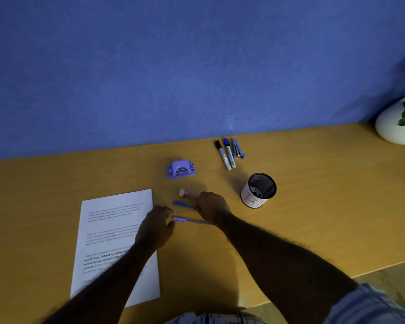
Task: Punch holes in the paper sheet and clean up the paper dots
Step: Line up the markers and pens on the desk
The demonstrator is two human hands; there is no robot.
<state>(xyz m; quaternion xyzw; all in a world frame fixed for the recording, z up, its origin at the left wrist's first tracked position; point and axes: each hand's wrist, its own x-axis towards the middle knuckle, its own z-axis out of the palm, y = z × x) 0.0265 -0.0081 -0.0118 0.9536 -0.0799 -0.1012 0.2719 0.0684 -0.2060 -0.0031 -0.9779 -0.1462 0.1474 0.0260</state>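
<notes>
A printed paper sheet (108, 242) lies flat on the yellow desk (290, 218), left of centre. The purple hole punch (180, 169) stands apart, farther back near the wall. My left hand (156, 228) hovers over the sheet's right edge with relaxed fingers and holds nothing. My right hand (212, 206) is to its right, knuckles up, fingers bent down over the right ends of a pink tube (186, 192) and a blue pen (181, 203). Whether it grips either one is hidden. No paper dots show.
A purple pen (185, 220) lies between my hands, passing under the right wrist. A black mesh cup (258, 190) stands to the right. Two markers (226, 155) and a small stapler (238, 149) lie by the blue wall. A white plant pot (395, 122) sits far right.
</notes>
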